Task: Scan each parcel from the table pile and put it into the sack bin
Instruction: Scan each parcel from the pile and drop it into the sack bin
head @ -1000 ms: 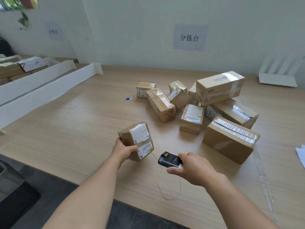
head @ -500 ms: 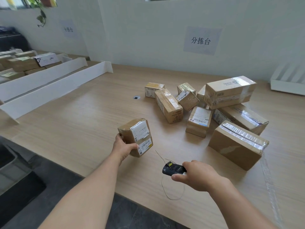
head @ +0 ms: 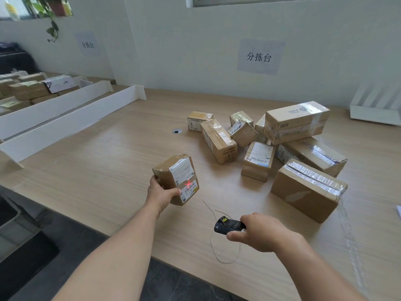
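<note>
L hand [head: 161,195] grips 1 small parcel [head: 175,179] by its left side, fingers curled round it. Parcel is held up off the table [head: 97,170], near the front edge, label side turned toward the R hand [head: 260,232]. It carries 2 white labels, and 1 red laser cross [head: 188,184] sits on the lower barcode one. R hand is curled round 1 black scanner [head: 226,224], nose pointing at the parcel; scanner & parcel are apart. 1 thin wire [head: 225,256] loops on the table just under the scanner.

Pile [head: 258,158] lies further back & to the right on the table: 9 brown taped boxes by my count, 1 mostly hidden behind the rest. The largest box [head: 308,190] lies nearest the R hand.

Also on the table: 1 round grommet hole [head: 176,131], 2 long white dividers [head: 65,129] at left, w/ more boxes [head: 28,92] beyond them (no. unclear). 2 paper signs [head: 259,57] on the wall, 1 white rack [head: 375,109] far right.
</note>
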A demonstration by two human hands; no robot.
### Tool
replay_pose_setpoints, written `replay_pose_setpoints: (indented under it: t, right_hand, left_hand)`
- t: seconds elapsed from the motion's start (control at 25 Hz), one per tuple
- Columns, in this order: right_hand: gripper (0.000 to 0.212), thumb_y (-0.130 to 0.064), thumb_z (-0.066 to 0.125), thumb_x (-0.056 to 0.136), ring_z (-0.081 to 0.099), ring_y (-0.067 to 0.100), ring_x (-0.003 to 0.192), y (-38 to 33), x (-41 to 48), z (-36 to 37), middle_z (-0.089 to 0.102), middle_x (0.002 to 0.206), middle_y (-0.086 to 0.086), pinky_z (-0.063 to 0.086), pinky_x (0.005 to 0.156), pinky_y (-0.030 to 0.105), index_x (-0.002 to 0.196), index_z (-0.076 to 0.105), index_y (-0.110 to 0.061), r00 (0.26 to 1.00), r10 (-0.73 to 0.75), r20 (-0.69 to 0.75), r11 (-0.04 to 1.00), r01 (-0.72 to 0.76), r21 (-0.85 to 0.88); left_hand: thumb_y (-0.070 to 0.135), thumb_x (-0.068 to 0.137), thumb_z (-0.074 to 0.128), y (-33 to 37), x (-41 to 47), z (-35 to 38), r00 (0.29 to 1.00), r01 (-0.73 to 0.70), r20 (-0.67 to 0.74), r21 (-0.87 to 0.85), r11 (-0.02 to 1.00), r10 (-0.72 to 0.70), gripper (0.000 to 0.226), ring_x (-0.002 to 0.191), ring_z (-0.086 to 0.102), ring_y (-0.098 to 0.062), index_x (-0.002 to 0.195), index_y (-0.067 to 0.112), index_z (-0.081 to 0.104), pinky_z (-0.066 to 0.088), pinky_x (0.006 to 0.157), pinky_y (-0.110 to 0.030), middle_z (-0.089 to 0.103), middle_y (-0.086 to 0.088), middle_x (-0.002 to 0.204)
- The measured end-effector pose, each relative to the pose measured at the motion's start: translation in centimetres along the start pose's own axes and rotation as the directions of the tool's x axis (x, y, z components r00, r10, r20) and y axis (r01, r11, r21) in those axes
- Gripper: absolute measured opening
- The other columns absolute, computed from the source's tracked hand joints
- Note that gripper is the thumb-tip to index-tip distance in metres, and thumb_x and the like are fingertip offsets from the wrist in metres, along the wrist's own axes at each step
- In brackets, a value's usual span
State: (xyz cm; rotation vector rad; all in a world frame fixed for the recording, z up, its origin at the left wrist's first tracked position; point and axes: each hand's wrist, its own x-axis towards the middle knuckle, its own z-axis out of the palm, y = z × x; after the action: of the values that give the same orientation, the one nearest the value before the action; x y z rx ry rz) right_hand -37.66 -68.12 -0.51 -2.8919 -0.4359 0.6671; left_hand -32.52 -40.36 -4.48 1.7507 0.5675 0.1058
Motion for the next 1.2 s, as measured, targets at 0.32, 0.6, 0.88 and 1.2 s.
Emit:
replay_pose_setpoints:
  t: [0.32, 0.6, 0.88, 1.2]
  right_hand:
    - [0.052, -0.073, 0.049, 0.083, 0.051, 0.02, 0.081, 0.2, -0.3, 0.1, 0.054, 0.086, -0.003, 0.032, 0.055, 0.029, 0.087, 0.05, -0.021, 0.999, -0.003, 0.036, 1.0, 0.003, 0.013]
    - [0.048, -0.071, 0.063, 0.075, 0.051, 0.017, 0.082, 0.2, -0.3, -0.2, 0.054, 0.089, -0.006, 0.033, 0.055, 0.026, 0.085, 0.048, -0.026, 0.999, -0.012, 0.038, 0.999, 0.01, 0.05]
    - [0.055, -0.07, 0.058, 0.078, 0.049, 0.022, 0.093, -0.3, 0.3, -0.9, 0.046, 0.097, -0.001, 0.037, 0.072, 0.033, 0.107, 0.052, -0.024, 0.989, -0.085, -0.118, 0.995, 0.079, -0.054]
    - [0.06, -0.072, 0.057, 0.078, 0.051, 0.022, 0.1, -3.8, 2.5, -3.4, 0.049, 0.101, -0.001, 0.036, 0.076, 0.034, 0.117, 0.052, -0.026, 0.932, -0.303, -0.2, 0.953, 0.29, -0.089]
  left_hand:
    - [0.0, 0.069, 0.077, 0.3, -0.4, -0.2, 1.0, -0.016, -0.023, 0.002, 1.0, 0.016, 0.077, 0.114, 0.056, -0.024, 0.132, 0.017, 0.037, 0.048, 0.1, -0.046, 0.057, -0.003, 0.121]
    - [0.0, 0.07, 0.077, 0.3, -1.0, -0.2, 0.998, -0.033, -0.053, 0.023, 0.999, 0.034, 0.076, 0.11, 0.054, -0.022, 0.134, 0.014, 0.038, 0.047, 0.095, -0.036, 0.056, -0.004, 0.123]
    - [0.004, 0.069, 0.078, 0.1, -2.6, -0.5, 0.983, -0.047, -0.181, -0.036, 0.998, 0.04, 0.073, 0.109, 0.055, -0.021, 0.132, 0.017, 0.043, 0.045, 0.086, -0.03, 0.054, -0.008, 0.128]
    - [0.018, 0.064, 0.078, -0.7, -8.4, -3.1, 0.885, -0.06, -0.465, -0.105, 0.993, 0.005, 0.082, 0.105, 0.054, -0.021, 0.136, 0.028, 0.04, 0.046, 0.091, -0.033, 0.046, -0.005, 0.127]
